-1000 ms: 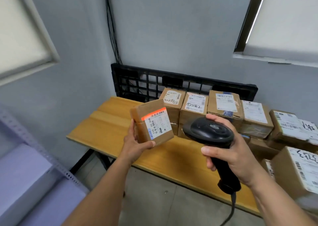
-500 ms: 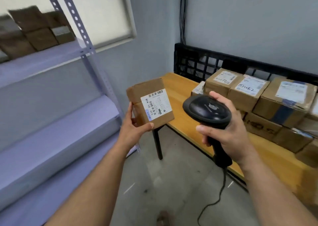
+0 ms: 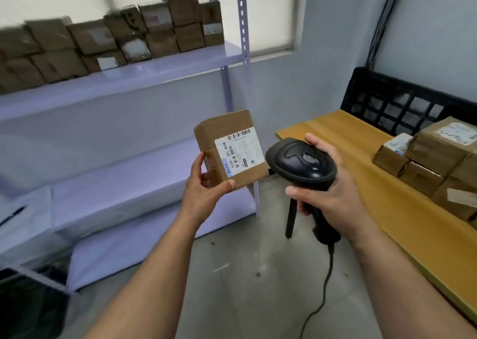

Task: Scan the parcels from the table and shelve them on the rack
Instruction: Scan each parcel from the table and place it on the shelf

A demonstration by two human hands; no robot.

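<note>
Grey walls and a grey floor point(image 3: 245, 274) are closing in this small corner. On the left, a pale purple rack point(image 3: 154, 73) is standing by the wall, and brown boxes point(image 3: 108, 36) are sitting in two layers on its top shelf, looking a bit blurry. In the middle, the left hand point(image 3: 204, 191) is holding up a small brown parcel point(image 3: 232, 153), with the thumb pressing on its near bottom edge and the fingers curling round its left side. The parcel is up in the air in front of the rack, tilting a little, and its white label with a barcode is facing us. Just beside it, the right hand point(image 3: 333, 199) is gripping the handle of a black scanner point(image 3: 302, 163), fingers wrapping tight round it. The scanner's round head is sitting close to the parcel, not touching it. A black cord point(image 3: 325, 287) is hanging down from the handle to the floor. On the right, a yellow wooden table point(image 3: 361, 163) is carrying more brown parcels point(image 3: 438, 158) in a pile, and a black plastic grid point(image 3: 402, 101) is standing up behind them against the wall.
</note>
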